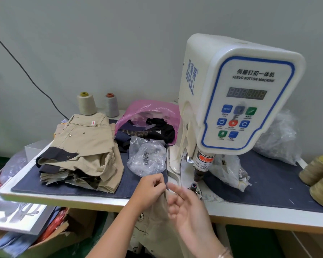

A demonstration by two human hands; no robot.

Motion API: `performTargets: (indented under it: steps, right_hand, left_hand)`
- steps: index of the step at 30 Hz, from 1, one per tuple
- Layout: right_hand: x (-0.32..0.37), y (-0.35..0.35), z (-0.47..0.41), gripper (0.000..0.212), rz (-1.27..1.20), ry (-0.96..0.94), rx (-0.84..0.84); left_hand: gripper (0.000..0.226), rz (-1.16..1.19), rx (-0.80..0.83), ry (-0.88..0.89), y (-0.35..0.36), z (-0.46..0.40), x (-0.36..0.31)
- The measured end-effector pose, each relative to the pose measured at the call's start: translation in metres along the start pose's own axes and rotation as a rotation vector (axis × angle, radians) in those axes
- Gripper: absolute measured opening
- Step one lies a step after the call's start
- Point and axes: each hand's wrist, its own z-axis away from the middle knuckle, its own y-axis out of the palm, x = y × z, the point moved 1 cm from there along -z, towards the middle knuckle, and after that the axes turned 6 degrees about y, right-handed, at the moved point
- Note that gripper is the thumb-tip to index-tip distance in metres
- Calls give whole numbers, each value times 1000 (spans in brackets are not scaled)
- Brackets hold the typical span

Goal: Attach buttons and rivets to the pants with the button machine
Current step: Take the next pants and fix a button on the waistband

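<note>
Our left hand (150,189) pinched the pants (157,216) edge, our right hand (186,203) lay open beside it; we judged the fabric needed flattening over the machine (231,94) post just beyond our fingers.

Even, soft indoor light, no hard shadows. The right hand (186,207) is motion-blurred. Wide-angle bending shows toward 9 and 3 o'clock; detail is soft overall.

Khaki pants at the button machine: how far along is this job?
Looks done: a folded stack of khaki pants on the left shows metal buttons. In hand: the left hand pinches the edge of another pair, not yet on the lower die; the right hand is open. Left: pressing this pair.
</note>
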Motion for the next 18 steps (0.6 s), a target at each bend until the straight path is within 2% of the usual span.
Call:
performTargets:
  steps: [2, 5, 7, 9, 11, 14, 18]
  right_hand:
    - [7, 23, -17, 16, 477, -213, -30]
    - [27, 56, -58, 16, 1133, -561, -132]
    - [35, 69, -88, 19, 1526, -622, -192]
    - [35, 73, -116, 22, 1830, -592, -260]
    - [33, 74, -134, 20, 1991, -565, -292]
    - [30, 74, -150, 24, 2059, -573, -293]
    - [28, 72, -158, 26, 2104, -644, -284]
  left_hand:
    - [25, 25, 30, 3, 0, 2, -4]
    - [24, 71, 10, -4, -1, 2, -7]
    - [19, 92, -5, -13, -1, 2, -7]
    - [23, 64, -8, -28, -1, 3, -5]
    - [28, 26, -13, -47, -1, 3, -3]
    - [38, -25, -19, -55, -1, 1, -1]
    - [37, -27, -20, -65, -1, 0, -1]
